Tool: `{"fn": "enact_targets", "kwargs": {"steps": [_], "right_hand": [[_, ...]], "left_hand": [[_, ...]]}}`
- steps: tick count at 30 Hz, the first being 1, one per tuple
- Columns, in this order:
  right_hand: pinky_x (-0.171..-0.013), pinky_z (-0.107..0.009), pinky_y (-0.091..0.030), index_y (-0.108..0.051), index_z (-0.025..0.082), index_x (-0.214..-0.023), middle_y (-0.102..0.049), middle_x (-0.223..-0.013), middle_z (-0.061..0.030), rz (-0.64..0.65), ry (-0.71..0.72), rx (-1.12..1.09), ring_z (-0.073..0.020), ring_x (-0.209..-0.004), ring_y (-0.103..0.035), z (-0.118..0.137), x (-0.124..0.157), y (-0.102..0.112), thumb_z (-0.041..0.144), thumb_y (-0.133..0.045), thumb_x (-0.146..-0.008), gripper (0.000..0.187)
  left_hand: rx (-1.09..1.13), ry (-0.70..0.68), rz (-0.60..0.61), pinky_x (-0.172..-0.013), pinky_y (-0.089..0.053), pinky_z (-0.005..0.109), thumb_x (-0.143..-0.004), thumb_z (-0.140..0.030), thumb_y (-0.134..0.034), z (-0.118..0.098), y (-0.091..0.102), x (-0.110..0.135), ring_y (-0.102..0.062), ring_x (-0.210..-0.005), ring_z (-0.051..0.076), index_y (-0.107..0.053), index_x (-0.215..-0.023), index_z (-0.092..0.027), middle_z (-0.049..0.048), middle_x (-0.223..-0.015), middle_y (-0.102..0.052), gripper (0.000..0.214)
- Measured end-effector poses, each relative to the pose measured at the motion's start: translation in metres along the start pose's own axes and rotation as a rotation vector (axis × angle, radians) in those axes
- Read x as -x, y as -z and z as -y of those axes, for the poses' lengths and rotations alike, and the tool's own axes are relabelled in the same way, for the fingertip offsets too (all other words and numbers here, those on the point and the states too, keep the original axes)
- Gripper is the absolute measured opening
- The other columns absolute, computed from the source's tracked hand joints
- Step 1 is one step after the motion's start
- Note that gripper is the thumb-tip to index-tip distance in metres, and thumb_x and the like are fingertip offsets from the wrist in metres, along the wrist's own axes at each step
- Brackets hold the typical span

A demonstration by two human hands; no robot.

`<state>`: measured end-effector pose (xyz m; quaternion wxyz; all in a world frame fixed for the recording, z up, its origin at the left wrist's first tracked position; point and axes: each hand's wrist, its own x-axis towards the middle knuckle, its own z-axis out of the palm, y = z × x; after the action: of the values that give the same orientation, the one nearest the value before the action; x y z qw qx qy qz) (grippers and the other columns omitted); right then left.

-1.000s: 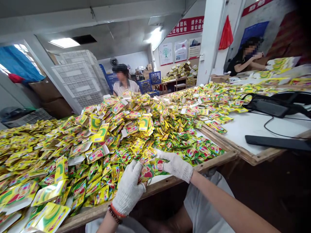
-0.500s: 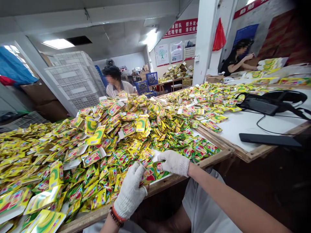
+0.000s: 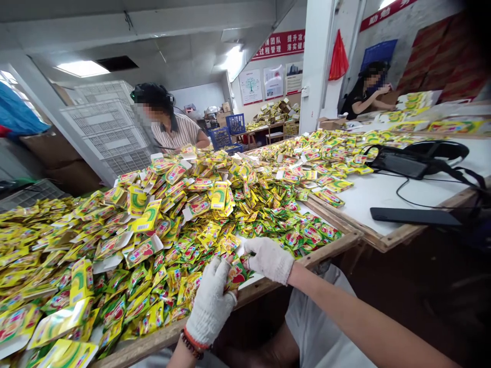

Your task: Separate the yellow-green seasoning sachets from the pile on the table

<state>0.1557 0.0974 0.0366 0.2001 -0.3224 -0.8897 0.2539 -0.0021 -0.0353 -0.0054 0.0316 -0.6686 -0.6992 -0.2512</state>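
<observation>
My left hand (image 3: 213, 299), in a white fingertip-less knit glove with a beaded bracelet at the wrist, is closed around a green-and-red sachet (image 3: 236, 273) at the table's front edge. My right hand (image 3: 268, 259), gloved the same way, has its fingertips closed at the sachet's right side; what they pinch is partly hidden. Beyond both hands spreads a heap of loose green and yellow sachets (image 3: 264, 204). Flat yellow cartons (image 3: 148, 215), some with open white flaps, lie on the heap to the left.
A wooden rim (image 3: 333, 250) edges the table. At right lie a black headset (image 3: 402, 161) with a cable and a flat black device (image 3: 414, 216). One co-worker (image 3: 176, 128) is across the heap, another (image 3: 368, 94) at the far right. White crates (image 3: 103, 122) stand behind.
My right hand has drawn closer to my left, and less of the sachet shows between them. The co-worker across the heap has risen and leaned left. The view has shifted slightly right.
</observation>
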Motion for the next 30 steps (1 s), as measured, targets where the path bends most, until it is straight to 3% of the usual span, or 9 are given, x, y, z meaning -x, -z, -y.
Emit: {"fn": "enact_targets", "kwargs": {"steps": [3, 6, 11, 16, 18, 20, 25, 27, 30], "right_hand": [[-0.053, -0.020, -0.029, -0.066, 0.015, -0.069, -0.057, -0.064, 0.0006, 0.005, 0.012, -0.049, -0.0091, -0.058, -0.042, -0.001, 0.001, -0.003, 0.031, -0.064, -0.071, 0.016], [-0.054, -0.021, -0.027, -0.062, 0.015, -0.064, -0.054, -0.061, 0.0009, -0.082, -0.003, -0.024, -0.0092, -0.058, -0.039, -0.002, 0.003, -0.003, 0.031, -0.062, -0.072, 0.018], [-0.051, -0.021, -0.025, -0.054, 0.016, -0.056, -0.050, -0.056, 0.0016, -0.119, -0.037, -0.078, -0.0091, -0.055, -0.038, -0.003, 0.007, -0.011, 0.032, -0.060, -0.073, 0.024], [-0.051, -0.021, -0.029, -0.049, 0.017, -0.054, -0.053, -0.056, 0.0005, -0.186, -0.023, -0.166, -0.0093, -0.055, -0.044, -0.001, 0.011, -0.018, 0.034, -0.056, -0.075, 0.028], [-0.049, -0.020, -0.030, -0.051, 0.017, -0.057, -0.054, -0.055, -0.0001, -0.055, -0.085, -0.271, -0.0096, -0.052, -0.047, 0.000, 0.013, -0.017, 0.033, -0.052, -0.076, 0.025], [-0.046, -0.019, -0.031, -0.053, 0.017, -0.062, -0.051, -0.046, 0.0014, 0.193, -0.139, -0.416, -0.0095, -0.044, -0.047, -0.001, 0.017, -0.013, 0.029, -0.047, -0.077, 0.021], [-0.048, -0.016, -0.037, -0.057, 0.014, -0.087, -0.059, -0.050, 0.0026, 0.628, -0.083, -0.718, -0.0087, -0.045, -0.055, -0.009, 0.035, 0.003, 0.025, -0.049, -0.075, 0.019], [-0.048, -0.015, -0.039, -0.056, 0.012, -0.091, -0.060, -0.052, 0.0021, 0.704, -0.096, -0.829, -0.0084, -0.045, -0.056, -0.010, 0.038, 0.004, 0.027, -0.049, -0.076, 0.022], [-0.043, -0.016, -0.038, -0.055, 0.012, -0.077, -0.057, -0.047, 0.0013, 0.677, -0.122, -0.827, -0.0075, -0.038, -0.049, -0.009, 0.037, -0.003, 0.031, -0.049, -0.078, 0.020]], "left_hand": [[-0.021, 0.055, -0.040, -0.102, -0.039, 0.046, -0.068, -0.017, -0.057, 0.000, -0.004, 0.002, -0.040, -0.125, 0.029, -0.038, -0.133, -0.024, 0.0115, -0.131, -0.042, 0.069], [-0.025, 0.026, -0.063, -0.101, -0.040, 0.043, -0.069, -0.017, -0.055, 0.001, -0.004, 0.003, -0.043, -0.122, 0.027, -0.038, -0.133, -0.027, 0.0089, -0.127, -0.045, 0.068], [-0.015, 0.046, -0.083, -0.103, -0.038, 0.044, -0.069, -0.018, -0.056, -0.004, -0.005, 0.001, -0.039, -0.125, 0.029, -0.041, -0.132, -0.020, 0.0122, -0.131, -0.042, 0.065], [0.002, 0.025, -0.086, -0.102, -0.039, 0.045, -0.069, -0.018, -0.057, -0.005, -0.006, -0.001, -0.040, -0.124, 0.029, -0.038, -0.134, -0.024, 0.0106, -0.129, -0.044, 0.067], [0.010, 0.002, -0.096, -0.101, -0.040, 0.046, -0.070, -0.017, -0.056, -0.005, -0.005, -0.001, -0.041, -0.123, 0.028, -0.037, -0.134, -0.025, 0.0106, -0.128, -0.045, 0.067], [0.016, -0.040, -0.085, -0.101, -0.039, 0.046, -0.068, -0.012, -0.054, -0.004, -0.005, -0.002, -0.041, -0.123, 0.028, -0.037, -0.135, -0.024, 0.0107, -0.127, -0.045, 0.070], [0.021, -0.086, -0.038, -0.101, -0.039, 0.045, -0.064, -0.007, -0.050, -0.006, -0.007, 0.000, -0.041, -0.122, 0.028, -0.031, -0.139, -0.024, 0.0107, -0.127, -0.045, 0.079], [0.023, -0.086, -0.033, -0.102, -0.038, 0.046, -0.063, -0.006, -0.050, -0.009, -0.008, 0.000, -0.041, -0.121, 0.028, -0.034, -0.137, -0.022, 0.0111, -0.125, -0.046, 0.078], [0.059, -0.099, -0.035, -0.105, -0.034, 0.047, -0.066, -0.007, -0.052, -0.017, -0.004, -0.002, -0.040, -0.122, 0.029, -0.040, -0.134, -0.022, 0.0109, -0.126, -0.047, 0.070]]}}
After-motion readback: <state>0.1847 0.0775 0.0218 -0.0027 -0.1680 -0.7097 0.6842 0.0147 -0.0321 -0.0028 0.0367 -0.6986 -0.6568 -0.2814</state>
